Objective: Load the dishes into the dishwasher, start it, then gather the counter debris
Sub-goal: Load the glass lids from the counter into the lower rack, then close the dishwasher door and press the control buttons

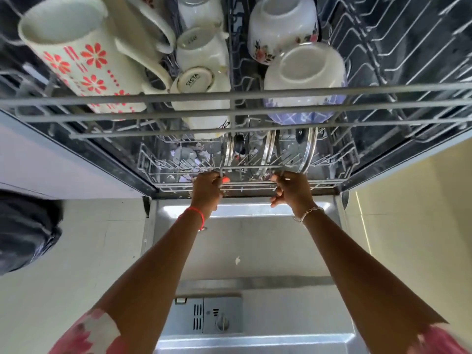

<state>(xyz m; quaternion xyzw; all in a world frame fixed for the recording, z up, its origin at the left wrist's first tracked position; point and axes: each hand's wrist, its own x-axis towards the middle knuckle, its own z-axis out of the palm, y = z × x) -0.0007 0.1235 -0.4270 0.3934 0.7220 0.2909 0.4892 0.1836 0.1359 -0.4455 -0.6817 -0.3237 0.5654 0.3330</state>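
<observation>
Holding the front rail of the lower rack (173,185), the left grip (208,186) and the right grip (293,190) both have the fingers curled around the wire. Pot lids (309,146) stand upright in this rack. Above, the upper rack (383,98) carries cups (196,80) and bowls (304,70) bottom up. The open steel door (255,238) lies flat under the arms, over a pale tiled floor (76,251).

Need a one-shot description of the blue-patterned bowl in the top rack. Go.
In the open dishwasher, look at the upper rack. Right of its middle, two white bowls lie upside down, one behind the other. Take the blue-patterned bowl against the front rail; the bowl behind has pink flowers instead.
</observation>
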